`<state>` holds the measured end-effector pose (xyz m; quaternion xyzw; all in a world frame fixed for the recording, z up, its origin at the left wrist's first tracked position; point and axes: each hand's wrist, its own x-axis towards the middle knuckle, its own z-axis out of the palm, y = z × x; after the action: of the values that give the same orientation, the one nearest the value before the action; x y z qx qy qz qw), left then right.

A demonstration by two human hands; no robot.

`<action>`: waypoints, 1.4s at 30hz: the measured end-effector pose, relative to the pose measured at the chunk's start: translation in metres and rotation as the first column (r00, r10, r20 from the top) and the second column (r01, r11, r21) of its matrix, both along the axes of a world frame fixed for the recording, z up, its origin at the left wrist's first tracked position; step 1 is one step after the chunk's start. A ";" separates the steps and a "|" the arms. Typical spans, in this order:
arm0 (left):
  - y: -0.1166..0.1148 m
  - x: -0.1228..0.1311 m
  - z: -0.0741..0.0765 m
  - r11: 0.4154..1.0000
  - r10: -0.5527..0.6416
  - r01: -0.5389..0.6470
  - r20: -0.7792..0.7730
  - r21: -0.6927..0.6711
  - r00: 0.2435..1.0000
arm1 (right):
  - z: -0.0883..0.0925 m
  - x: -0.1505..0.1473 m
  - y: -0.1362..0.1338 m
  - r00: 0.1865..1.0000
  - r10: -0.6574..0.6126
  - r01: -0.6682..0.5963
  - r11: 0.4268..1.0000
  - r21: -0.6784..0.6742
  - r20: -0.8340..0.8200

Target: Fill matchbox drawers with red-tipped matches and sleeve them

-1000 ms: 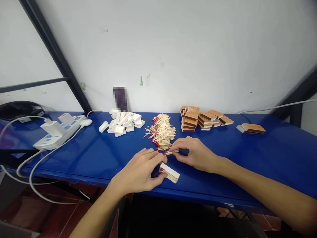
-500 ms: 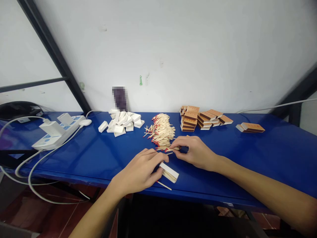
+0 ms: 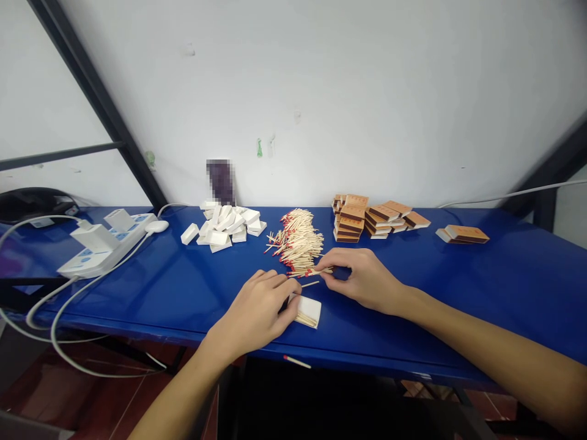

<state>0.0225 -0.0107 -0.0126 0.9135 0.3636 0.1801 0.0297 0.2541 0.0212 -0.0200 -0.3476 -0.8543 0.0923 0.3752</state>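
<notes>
My left hand (image 3: 266, 305) is closed on a white matchbox tray (image 3: 310, 307) close to the table's front edge; a few matches lie inside the tray along its near side. Pinched in the fingers of my right hand (image 3: 362, 275) are several matches (image 3: 316, 271) with red heads pointing left, at the near end of the big match pile (image 3: 300, 238). One loose match (image 3: 310, 284) lies between my hands, partly behind my left fingers. Another match (image 3: 297, 362) is at the table's front edge, below the tray.
White empty trays (image 3: 224, 226) are heaped at the back left. Brown matchbox sleeves (image 3: 353, 214) are stacked behind my right hand, and one partly open matchbox (image 3: 465, 234) lies farther right. A power strip (image 3: 110, 247) with cables stands on the left.
The tray in my left hand has turned and shifted slightly left, showing more of its inside. The match near it has dropped to the table's front edge. My right hand has lifted matches slightly.
</notes>
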 end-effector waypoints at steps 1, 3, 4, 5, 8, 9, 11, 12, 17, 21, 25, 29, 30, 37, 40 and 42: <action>0.000 0.000 0.001 1.000 0.011 -0.011 0.013 0.001 1.000 | 0.001 0.000 -0.001 1.000 0.003 -0.003 1.000 0.004 -0.007; 0.000 -0.002 0.005 0.999 0.027 -0.029 0.075 0.021 0.997 | 0.001 0.000 -0.001 1.000 0.010 -0.010 1.000 0.018 -0.010; -0.003 -0.004 0.009 0.999 0.022 -0.026 0.126 0.031 0.992 | 0.002 0.000 -0.002 1.000 0.014 -0.013 1.000 0.026 -0.011; -0.007 -0.007 0.014 1.000 -0.001 -0.004 0.174 0.024 0.985 | 0.002 -0.001 -0.003 1.000 0.017 -0.017 0.999 0.034 -0.013; -0.031 -0.018 0.024 0.935 -0.234 0.286 0.239 -0.208 0.942 | 0.003 -0.002 -0.006 0.999 0.029 -0.027 0.999 0.043 -0.045; -0.041 -0.020 0.022 0.824 -0.399 0.437 0.178 -0.360 0.900 | 0.004 -0.003 -0.009 0.998 0.031 -0.029 0.999 0.038 -0.062; -0.061 -0.022 0.007 0.667 -0.623 0.571 0.061 -0.478 0.779 | 0.006 -0.007 -0.014 0.996 0.031 -0.031 1.000 0.003 -0.089; -0.069 -0.021 -0.008 0.710 -0.607 0.512 -0.052 -0.483 0.793 | 0.008 -0.010 -0.017 0.995 0.033 -0.036 0.999 -0.025 -0.096; -0.069 -0.003 -0.101 0.882 -0.358 0.181 -0.371 -0.434 0.857 | 0.009 -0.023 -0.029 0.993 0.069 -0.084 0.984 -0.158 -0.100; -0.054 0.006 -0.139 0.843 -0.478 0.272 -0.413 -0.465 0.775 | 0.006 -0.028 -0.035 0.993 0.092 -0.100 0.986 -0.136 -0.069; -0.050 0.005 -0.141 0.837 -0.472 0.262 -0.390 -0.481 0.790 | 0.002 -0.030 -0.038 0.992 0.128 -0.128 0.988 -0.083 -0.014; -0.051 0.005 -0.143 0.858 -0.430 0.223 -0.411 -0.463 0.804 | 0.000 -0.031 -0.039 0.988 0.122 -0.118 0.992 -0.042 0.092; -0.052 0.006 -0.145 0.863 -0.421 0.214 -0.416 -0.458 0.806 | -0.001 -0.030 -0.039 0.987 0.118 -0.115 0.993 -0.035 0.107; -0.055 0.011 -0.150 0.850 -0.405 0.146 -0.450 -0.506 0.796 | 0.002 -0.027 -0.042 0.966 0.177 -0.177 0.984 -0.019 0.188; -0.054 0.010 -0.151 0.786 -0.348 0.054 -0.369 -0.616 0.862 | 0.002 -0.026 -0.042 0.954 0.192 -0.203 0.979 0.025 0.230; -0.053 0.009 -0.152 0.759 -0.301 0.003 -0.347 -0.651 0.888 | 0.002 -0.025 -0.041 0.946 0.196 -0.216 0.975 0.053 0.259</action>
<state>0.0310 -0.0638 -0.1646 0.8928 0.3224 -0.1626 0.2694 0.2286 -0.0200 -0.0183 -0.2499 -0.9298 0.0517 0.2654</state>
